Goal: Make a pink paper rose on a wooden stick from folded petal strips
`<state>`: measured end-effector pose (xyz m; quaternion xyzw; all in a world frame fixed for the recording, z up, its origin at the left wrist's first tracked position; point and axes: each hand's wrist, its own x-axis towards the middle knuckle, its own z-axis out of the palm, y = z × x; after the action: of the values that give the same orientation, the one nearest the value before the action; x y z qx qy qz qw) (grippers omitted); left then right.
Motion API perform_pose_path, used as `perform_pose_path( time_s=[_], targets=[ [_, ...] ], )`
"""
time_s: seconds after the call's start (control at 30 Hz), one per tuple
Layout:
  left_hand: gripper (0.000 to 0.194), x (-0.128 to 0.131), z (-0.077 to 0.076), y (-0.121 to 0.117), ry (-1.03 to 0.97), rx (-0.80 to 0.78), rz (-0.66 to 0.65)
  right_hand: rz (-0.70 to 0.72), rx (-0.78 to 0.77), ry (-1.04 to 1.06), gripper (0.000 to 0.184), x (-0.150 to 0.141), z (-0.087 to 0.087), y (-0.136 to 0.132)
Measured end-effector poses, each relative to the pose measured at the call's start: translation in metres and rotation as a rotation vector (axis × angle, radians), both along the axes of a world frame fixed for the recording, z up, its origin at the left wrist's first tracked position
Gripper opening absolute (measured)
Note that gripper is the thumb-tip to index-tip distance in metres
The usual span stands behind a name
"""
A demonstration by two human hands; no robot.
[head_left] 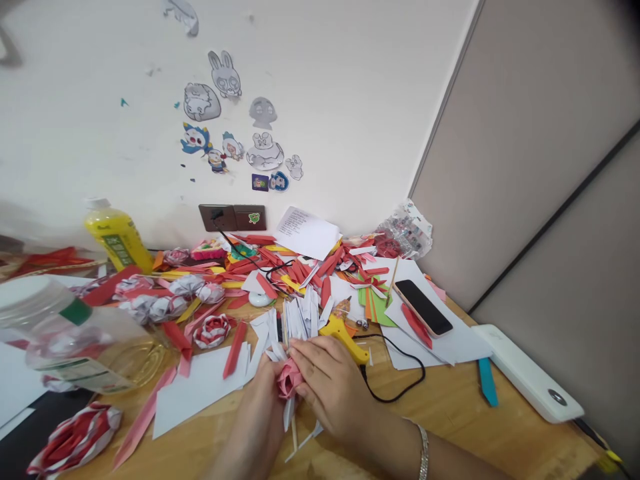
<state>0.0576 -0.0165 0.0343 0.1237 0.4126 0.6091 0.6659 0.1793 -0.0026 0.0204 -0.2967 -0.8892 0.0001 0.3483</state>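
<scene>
A pink folded paper flower (289, 379) sits between my two hands near the front middle of the desk. My left hand (264, 393) is closed around its left side, with white paper strips by the fingers. From the right, my right hand (330, 377) presses its curled fingers against the flower. A thin wooden stick (295, 433) shows below the flower, beside white paper slivers. Just beyond my hands lies a pile of white paper strips (303, 313). A yellow glue gun (345, 337) rests right behind my right hand, partly covered by it.
Red, pink and yellow folded strips (300, 270) crowd the desk's back. A clear plastic jar (90, 353) and yellow bottle (117, 233) stand left, near a red-and-white paper flower (75, 440). To the right are a phone (423, 307), a black cable (400, 398) and a white device (527, 373).
</scene>
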Motion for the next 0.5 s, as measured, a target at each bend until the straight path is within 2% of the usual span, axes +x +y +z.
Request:
perform_pose_path(
  time_s=[0.2, 0.33, 0.5],
  targets=[
    [0.009, -0.001, -0.009, 0.002, 0.038, 0.008, 0.053, 0.001, -0.066, -0.054, 0.041, -0.001, -0.001, -0.002],
    [0.013, 0.0, -0.014, 0.0, 0.052, 0.035, 0.062, 0.001, -0.115, -0.046, 0.051, -0.001, -0.002, -0.003],
    [0.006, 0.002, -0.01, -0.002, 0.022, 0.094, 0.039, -0.008, -0.106, -0.023, 0.045, -0.001, -0.002, -0.002]
  ],
)
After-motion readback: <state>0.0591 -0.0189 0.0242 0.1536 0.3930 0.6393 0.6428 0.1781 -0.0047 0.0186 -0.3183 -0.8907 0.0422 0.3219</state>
